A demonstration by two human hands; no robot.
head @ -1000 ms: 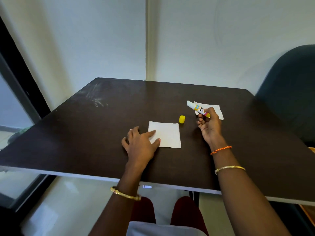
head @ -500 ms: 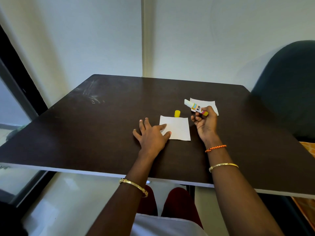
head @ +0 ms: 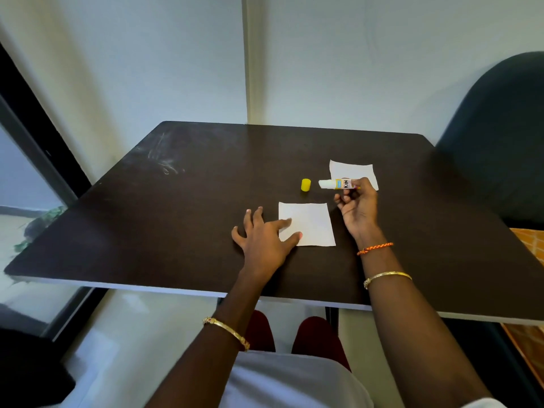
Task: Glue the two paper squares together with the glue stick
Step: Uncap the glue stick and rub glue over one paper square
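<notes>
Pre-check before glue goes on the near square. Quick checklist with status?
1. Cap off the glue stick: ok, it stands apart on the table.
2. Right hand grips the glue stick: ok.
3. Left hand pins the near paper square: ok, thumb and forefinger rest on its left edge.
4. Near square lies flat: ok.
5. Far paper square within reach: ok, just beyond the right hand.
6. Glue wound out of the tip: cannot tell.
</notes>
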